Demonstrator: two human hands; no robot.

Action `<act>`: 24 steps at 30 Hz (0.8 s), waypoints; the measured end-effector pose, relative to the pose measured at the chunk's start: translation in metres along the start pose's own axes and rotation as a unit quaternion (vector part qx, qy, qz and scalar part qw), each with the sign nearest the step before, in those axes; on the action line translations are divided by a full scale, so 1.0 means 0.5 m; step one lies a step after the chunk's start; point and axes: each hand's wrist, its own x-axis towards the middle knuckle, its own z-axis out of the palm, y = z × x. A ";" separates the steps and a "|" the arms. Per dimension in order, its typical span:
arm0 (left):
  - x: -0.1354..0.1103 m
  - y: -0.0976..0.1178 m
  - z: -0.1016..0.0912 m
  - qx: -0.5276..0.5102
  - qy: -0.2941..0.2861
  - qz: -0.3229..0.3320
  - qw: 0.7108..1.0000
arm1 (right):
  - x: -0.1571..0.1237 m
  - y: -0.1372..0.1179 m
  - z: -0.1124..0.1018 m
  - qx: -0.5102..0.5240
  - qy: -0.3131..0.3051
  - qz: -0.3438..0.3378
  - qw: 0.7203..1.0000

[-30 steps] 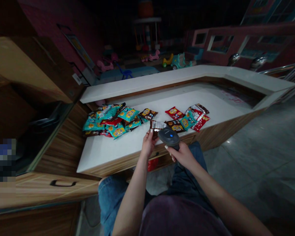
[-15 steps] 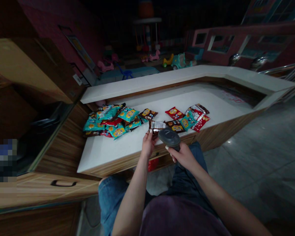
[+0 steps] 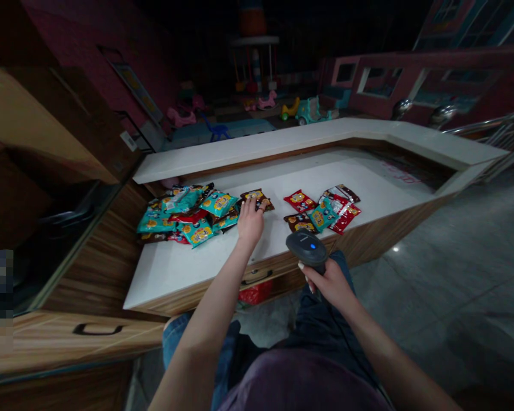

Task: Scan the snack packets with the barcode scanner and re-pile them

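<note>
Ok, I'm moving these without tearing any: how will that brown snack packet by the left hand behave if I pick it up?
The brown snack packet is probably light and floppy, since it lies thin and flat under the fingertips of the left hand. Its glossy film may slide easily on the white counter. Being flat, it seems unlikely to roll.

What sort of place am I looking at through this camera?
Probably the checkout counter of a children's indoor play centre: a white-topped, wood-panelled counter holds teal and red snack packets, the right hand grips a dark grey handheld barcode scanner, and small pastel ride-on toys stand beyond.
</note>
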 end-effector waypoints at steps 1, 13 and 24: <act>0.001 -0.004 0.007 0.007 -0.002 0.002 1.000 | -0.001 0.002 -0.002 0.000 0.002 0.003 1.000; -0.019 0.069 0.042 -0.143 -0.070 0.004 0.987 | -0.001 0.023 -0.013 -0.012 0.004 0.017 1.000; -0.111 0.106 0.068 -0.384 -0.085 -0.137 0.909 | 0.000 0.026 -0.013 -0.012 0.002 0.007 1.000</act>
